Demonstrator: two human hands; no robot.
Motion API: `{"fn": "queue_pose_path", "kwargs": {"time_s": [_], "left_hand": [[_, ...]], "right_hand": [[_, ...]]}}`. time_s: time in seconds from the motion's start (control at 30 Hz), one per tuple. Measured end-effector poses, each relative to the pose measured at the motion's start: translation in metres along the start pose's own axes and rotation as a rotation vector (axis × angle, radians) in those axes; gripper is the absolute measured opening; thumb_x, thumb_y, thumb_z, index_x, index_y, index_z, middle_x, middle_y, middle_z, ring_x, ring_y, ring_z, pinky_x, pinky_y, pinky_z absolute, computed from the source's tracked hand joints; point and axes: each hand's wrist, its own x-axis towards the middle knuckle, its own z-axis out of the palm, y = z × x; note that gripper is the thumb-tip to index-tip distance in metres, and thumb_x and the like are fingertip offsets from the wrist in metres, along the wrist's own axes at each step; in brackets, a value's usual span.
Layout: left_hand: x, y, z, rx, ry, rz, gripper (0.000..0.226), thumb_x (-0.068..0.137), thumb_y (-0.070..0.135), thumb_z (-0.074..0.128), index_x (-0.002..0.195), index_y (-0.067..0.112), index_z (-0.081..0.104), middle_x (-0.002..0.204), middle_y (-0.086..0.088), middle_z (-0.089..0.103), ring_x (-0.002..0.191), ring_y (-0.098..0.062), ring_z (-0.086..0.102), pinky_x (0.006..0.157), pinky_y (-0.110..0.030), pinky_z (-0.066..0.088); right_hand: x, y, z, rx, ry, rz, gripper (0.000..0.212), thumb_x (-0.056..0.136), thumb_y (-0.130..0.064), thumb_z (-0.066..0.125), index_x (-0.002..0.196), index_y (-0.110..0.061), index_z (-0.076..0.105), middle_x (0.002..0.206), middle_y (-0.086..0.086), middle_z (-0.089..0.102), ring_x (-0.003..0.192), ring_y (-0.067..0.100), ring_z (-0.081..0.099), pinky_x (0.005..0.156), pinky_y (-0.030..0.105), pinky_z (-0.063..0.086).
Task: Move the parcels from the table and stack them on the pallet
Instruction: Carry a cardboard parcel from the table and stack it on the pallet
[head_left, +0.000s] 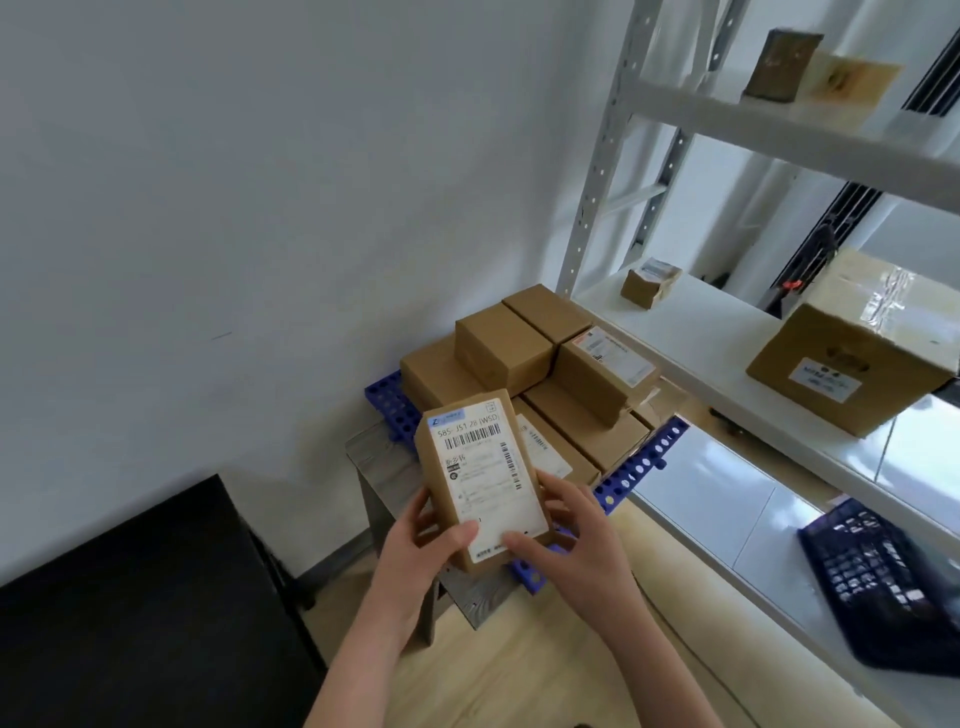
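I hold a small brown parcel (480, 478) with a white barcode label facing up, in both hands. My left hand (423, 551) grips its lower left edge, thumb on the label. My right hand (574, 540) grips its lower right edge, thumb on the label too. The parcel hovers above the near corner of the blue perforated pallet (641, 465). Several brown parcels (506, 345) are stacked on the pallet in two layers against the wall.
The pallet rests on a low grey wood-grain stand (374, 462). A black table (135, 597) fills the lower left. A white metal rack (701, 332) on the right carries cardboard boxes, with a dark blue crate (883, 577) on its low shelf.
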Motion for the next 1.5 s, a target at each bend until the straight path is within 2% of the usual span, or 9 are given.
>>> {"fn": "queue_pose_path", "kwargs": {"time_s": [0.23, 0.4, 0.53, 0.63, 0.73, 0.8, 0.93, 1.3, 1.5], "left_hand": [[0.034, -0.009, 0.078, -0.118, 0.055, -0.027, 0.05, 0.07, 0.022, 0.075, 0.115, 0.025, 0.054, 0.108, -0.002, 0.071, 0.1, -0.021, 0.068, 0.081, -0.033, 0.054], [0.06, -0.014, 0.143, -0.095, 0.134, 0.006, 0.05, 0.066, 0.022, 0.069, 0.114, 0.027, 0.054, 0.099, 0.007, 0.074, 0.094, -0.014, 0.07, 0.071, -0.025, 0.056], [0.076, -0.023, 0.181, -0.07, 0.184, -0.021, 0.051, 0.068, 0.027, 0.071, 0.116, 0.029, 0.053, 0.101, 0.007, 0.073, 0.095, -0.016, 0.07, 0.088, -0.038, 0.054], [0.092, -0.027, 0.194, -0.048, 0.225, -0.055, 0.073, 0.064, 0.036, 0.082, 0.129, 0.025, 0.048, 0.105, 0.004, 0.073, 0.097, -0.017, 0.069, 0.093, -0.042, 0.052], [0.109, -0.026, 0.204, -0.021, 0.321, -0.094, 0.096, 0.057, 0.039, 0.086, 0.139, 0.023, 0.039, 0.116, -0.001, 0.067, 0.096, -0.02, 0.069, 0.076, -0.033, 0.058], [0.121, -0.021, 0.209, 0.141, 0.433, -0.091, 0.093, 0.064, 0.034, 0.084, 0.141, 0.023, 0.032, 0.128, -0.001, 0.055, 0.107, -0.018, 0.061, 0.076, -0.028, 0.056], [0.151, -0.016, 0.201, 0.543, 0.655, -0.105, 0.115, 0.058, 0.048, 0.083, 0.147, 0.021, 0.016, 0.142, -0.004, 0.031, 0.128, -0.024, 0.039, 0.102, -0.045, 0.041], [0.188, -0.015, 0.192, 1.029, 0.807, -0.3, 0.12, 0.053, 0.085, 0.057, 0.142, 0.02, 0.009, 0.137, -0.004, 0.026, 0.125, -0.021, 0.035, 0.097, -0.036, 0.042], [0.196, -0.018, 0.197, 1.196, 0.828, -0.382, 0.113, 0.052, 0.09, 0.048, 0.135, 0.019, 0.017, 0.128, -0.003, 0.03, 0.116, -0.019, 0.039, 0.092, -0.029, 0.045]], "right_hand": [[0.053, 0.032, -0.08, 0.056, -0.118, -0.069, 0.052, 0.077, -0.026, 0.077, 0.113, -0.052, 0.051, 0.113, -0.021, 0.055, 0.101, -0.009, 0.056, 0.078, 0.017, 0.054], [0.09, 0.065, -0.136, 0.097, -0.167, -0.064, 0.049, 0.08, -0.028, 0.075, 0.122, -0.045, 0.057, 0.114, -0.016, 0.061, 0.104, 0.005, 0.062, 0.084, 0.032, 0.058], [0.113, 0.083, -0.171, 0.136, -0.217, -0.038, 0.049, 0.079, -0.023, 0.076, 0.12, -0.042, 0.058, 0.111, -0.012, 0.064, 0.101, 0.006, 0.064, 0.083, 0.03, 0.058], [0.132, 0.092, -0.188, 0.116, -0.27, -0.034, 0.051, 0.079, -0.023, 0.076, 0.124, -0.037, 0.057, 0.11, -0.014, 0.065, 0.101, 0.006, 0.064, 0.083, 0.03, 0.058], [0.153, 0.098, -0.196, 0.039, -0.336, -0.019, 0.055, 0.079, -0.025, 0.076, 0.127, -0.036, 0.051, 0.111, -0.017, 0.063, 0.102, 0.008, 0.064, 0.083, 0.026, 0.058], [0.169, 0.098, -0.196, -0.02, -0.398, -0.023, 0.062, 0.079, -0.026, 0.076, 0.131, -0.037, 0.044, 0.115, -0.018, 0.058, 0.103, 0.007, 0.062, 0.083, 0.025, 0.057], [0.204, 0.094, -0.183, -0.077, -0.415, -0.027, 0.069, 0.082, -0.019, 0.073, 0.137, -0.039, 0.037, 0.114, -0.017, 0.053, 0.107, 0.005, 0.057, 0.092, 0.03, 0.054], [0.304, 0.078, -0.17, -0.149, -0.103, -0.173, 0.052, 0.087, -0.013, 0.066, 0.13, -0.034, 0.047, 0.123, -0.009, 0.052, 0.113, 0.007, 0.05, 0.09, 0.026, 0.045], [0.327, 0.098, -0.17, -0.53, -0.326, -0.249, 0.046, 0.086, -0.022, 0.066, 0.128, -0.035, 0.051, 0.137, -0.009, 0.037, 0.132, 0.014, 0.034, 0.103, 0.03, 0.034]]}}
